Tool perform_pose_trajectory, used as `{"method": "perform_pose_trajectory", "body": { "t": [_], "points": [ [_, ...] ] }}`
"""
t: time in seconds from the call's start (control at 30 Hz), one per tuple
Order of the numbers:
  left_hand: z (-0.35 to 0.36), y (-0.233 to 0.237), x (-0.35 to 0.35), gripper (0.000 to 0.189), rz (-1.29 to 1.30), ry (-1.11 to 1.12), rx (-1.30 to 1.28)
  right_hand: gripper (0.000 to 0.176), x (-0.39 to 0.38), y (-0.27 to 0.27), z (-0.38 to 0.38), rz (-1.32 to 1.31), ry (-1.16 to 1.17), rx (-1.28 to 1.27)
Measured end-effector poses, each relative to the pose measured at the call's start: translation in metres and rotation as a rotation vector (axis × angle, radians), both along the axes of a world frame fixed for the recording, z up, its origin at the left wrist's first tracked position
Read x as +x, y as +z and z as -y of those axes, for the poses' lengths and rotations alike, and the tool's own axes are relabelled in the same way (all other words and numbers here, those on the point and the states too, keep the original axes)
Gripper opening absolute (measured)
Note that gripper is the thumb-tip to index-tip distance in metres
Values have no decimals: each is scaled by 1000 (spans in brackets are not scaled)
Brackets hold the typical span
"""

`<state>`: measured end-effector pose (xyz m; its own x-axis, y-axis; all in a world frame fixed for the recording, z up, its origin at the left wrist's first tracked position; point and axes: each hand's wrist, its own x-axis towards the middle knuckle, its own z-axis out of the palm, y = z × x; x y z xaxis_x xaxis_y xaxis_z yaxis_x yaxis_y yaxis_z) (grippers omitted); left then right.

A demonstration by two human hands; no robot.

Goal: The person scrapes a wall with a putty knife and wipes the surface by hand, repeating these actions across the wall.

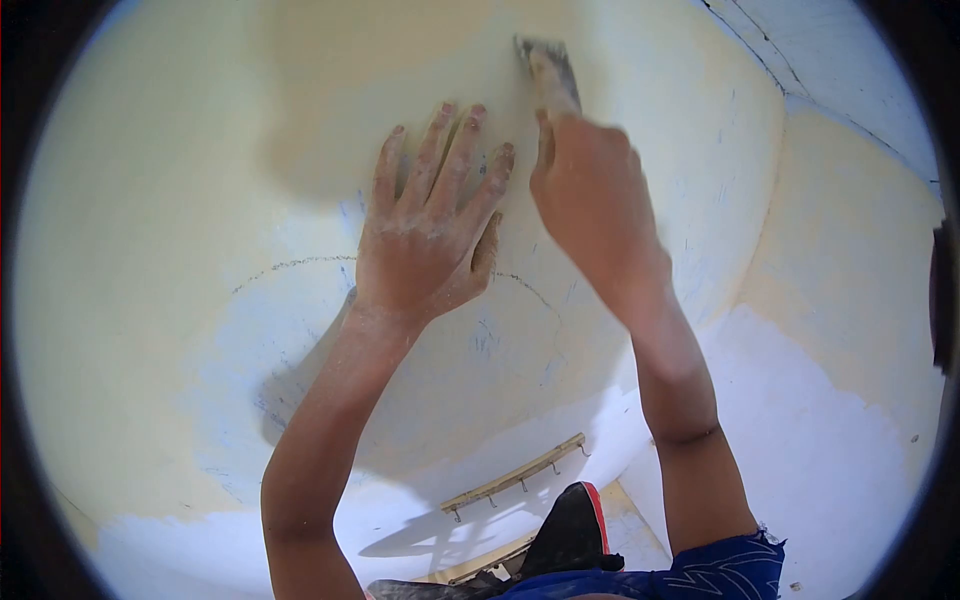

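My left hand (425,215) lies against the pale yellow wall (180,180) with its fingers spread and dusted white. Up and to its right, my right hand (595,190) is wrapped round the handle of a scraper (553,75). The scraper's grey blade is at the wall near the top of the view and looks blurred. Between and below the hands, the wall shows blue-white patches and a thin dark curved line.
A hook rail (515,473) is fixed on the lower white part of the wall. A black and red object (570,530) shows at the bottom centre. To the right are a wall corner and the ceiling edge, with a dark object (942,300) at the far right.
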<state>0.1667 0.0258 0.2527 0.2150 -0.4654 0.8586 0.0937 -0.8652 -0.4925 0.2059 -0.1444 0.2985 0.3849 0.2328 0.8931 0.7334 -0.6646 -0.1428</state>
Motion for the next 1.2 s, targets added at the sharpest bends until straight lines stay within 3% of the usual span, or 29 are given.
{"method": "perform_pose_trajectory", "body": {
  "t": [0.13, 0.2, 0.33, 0.4, 0.53, 0.73, 0.9, 1.1, 1.2],
  "points": [
    [-5, 1, 1, 52, -15, -16, 7, 71, 4, 9, -4, -72, 112, 29],
    [-5, -1, 1, 53, -30, -27, 7, 69, -1, -12, -7, -19, -31, -21],
    [-4, 0, 0, 63, -57, -22, -20, 68, -8, -22, -1, -80, 17, -31],
    [-3, 0, -1, 63, -66, -13, -22, 46, -11, -10, 3, -66, 55, 21],
    [0, 2, -2, 64, -95, -12, -46, 46, -2, 3, 4, -106, 95, 46],
    [-4, 11, -9, 57, -176, -99, -72, 47, 9, -21, 8, -72, 214, 146],
    [-3, 11, -7, 53, -237, -145, -104, 61, 26, -41, 28, -263, 448, 157],
    [0, 16, -7, 51, -242, -91, -117, 62, 25, -41, 56, -432, 536, 67],
    [0, 13, -8, 48, -228, -53, -104, 53, 25, -46, 47, -339, 549, 136]
  ]
}}
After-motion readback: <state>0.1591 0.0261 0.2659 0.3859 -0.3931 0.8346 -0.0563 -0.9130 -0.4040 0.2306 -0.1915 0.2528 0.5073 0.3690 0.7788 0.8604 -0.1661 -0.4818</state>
